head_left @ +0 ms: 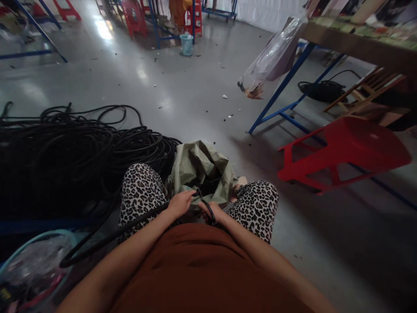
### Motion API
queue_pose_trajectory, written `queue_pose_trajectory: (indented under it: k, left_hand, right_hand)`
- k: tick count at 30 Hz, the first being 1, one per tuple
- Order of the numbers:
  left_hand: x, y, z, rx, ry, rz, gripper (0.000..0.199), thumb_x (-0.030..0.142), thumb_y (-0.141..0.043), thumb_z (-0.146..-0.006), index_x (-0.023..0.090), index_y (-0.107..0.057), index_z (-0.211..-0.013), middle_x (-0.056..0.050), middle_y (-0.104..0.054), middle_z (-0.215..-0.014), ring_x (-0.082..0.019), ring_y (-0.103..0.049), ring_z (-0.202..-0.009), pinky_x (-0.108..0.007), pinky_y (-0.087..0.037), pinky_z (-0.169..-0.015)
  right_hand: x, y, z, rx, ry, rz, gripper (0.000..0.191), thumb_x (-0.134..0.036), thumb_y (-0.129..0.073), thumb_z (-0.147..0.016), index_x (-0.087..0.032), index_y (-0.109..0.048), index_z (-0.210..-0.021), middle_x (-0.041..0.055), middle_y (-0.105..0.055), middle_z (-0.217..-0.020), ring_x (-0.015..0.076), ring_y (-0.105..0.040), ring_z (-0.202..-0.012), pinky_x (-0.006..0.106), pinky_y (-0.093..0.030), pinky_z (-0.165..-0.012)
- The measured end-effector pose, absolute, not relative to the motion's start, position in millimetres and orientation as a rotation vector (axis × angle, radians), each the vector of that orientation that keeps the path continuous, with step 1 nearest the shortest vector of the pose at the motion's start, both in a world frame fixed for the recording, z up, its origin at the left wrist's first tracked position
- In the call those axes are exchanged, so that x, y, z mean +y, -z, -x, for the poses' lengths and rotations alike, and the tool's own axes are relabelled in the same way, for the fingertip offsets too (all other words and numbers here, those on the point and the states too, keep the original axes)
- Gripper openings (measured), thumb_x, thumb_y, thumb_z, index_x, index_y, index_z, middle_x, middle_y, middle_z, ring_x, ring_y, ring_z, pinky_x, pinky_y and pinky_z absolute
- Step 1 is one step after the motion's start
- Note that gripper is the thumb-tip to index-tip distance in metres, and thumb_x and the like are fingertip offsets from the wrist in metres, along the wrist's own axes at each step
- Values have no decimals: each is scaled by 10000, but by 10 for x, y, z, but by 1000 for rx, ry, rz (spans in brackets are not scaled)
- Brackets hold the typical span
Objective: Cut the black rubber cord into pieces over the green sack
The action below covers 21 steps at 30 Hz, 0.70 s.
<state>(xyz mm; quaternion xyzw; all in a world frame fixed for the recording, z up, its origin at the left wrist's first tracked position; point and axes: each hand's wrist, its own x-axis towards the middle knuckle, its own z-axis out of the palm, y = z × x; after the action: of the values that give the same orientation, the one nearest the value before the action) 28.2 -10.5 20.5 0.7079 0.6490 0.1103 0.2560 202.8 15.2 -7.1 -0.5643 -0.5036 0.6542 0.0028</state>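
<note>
My left hand point(181, 204) is closed around a black hose point(143, 217) near its end, just over the near rim of an open green-grey woven sack point(182, 169). Closed on the black handles of a cutting tool point(208, 208), my right hand point(213, 212) is close beside it. The tool's jaws are at the hose end. Dark pieces lie inside the sack, too shadowed to make out. From my left hand the hose runs back over my thigh and loops at the lower left.
A large heap of black hose point(81, 148) lies to the left. At lower left is a blue-rimmed basket point(61, 232) with plastic bags. A red stool point(345, 152) and a blue-legged table point(365, 43) stand at right. Farther off is a small bin point(186, 45).
</note>
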Motion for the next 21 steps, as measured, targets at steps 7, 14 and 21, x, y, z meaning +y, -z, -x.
queue_pose_trajectory:
  k: [7, 14, 21]
  left_hand:
    - [-93, -215, -294, 1769, -281, -1894, 359, 277, -362, -863, 258, -503, -1193, -30, -602, -1104, -153, -562, -982, -259, -436, -832]
    - [-97, -199, -304, 1770, -284, -1885, 347, 259, -375, -858, 253, -518, -1173, -28, -603, -1095, -140, -557, -983, -247, -424, -852]
    - [-97, -228, -314, 1758, -236, -1937, 347, 270, -353, -868, 262, -509, -1178, -33, -600, -1081, -155, -561, -966, -259, -430, -809]
  right_hand:
    - [167, -120, -2039, -1933, -1844, 1791, 483, -482, -409, -837, -100, -632, -642, 41, -552, -522, 127, -537, -496, 207, -401, -510]
    - [137, -120, -2043, -2000, -1733, 1818, 473, -478, -420, -829, -95, -643, -663, 33, -529, -496, 137, -540, -527, 198, -378, -502]
    - [137, -94, -2050, -1961, -1724, 1855, 420, -446, -470, -807, -107, -635, -623, 32, -499, -455, 145, -527, -512, 204, -358, -479]
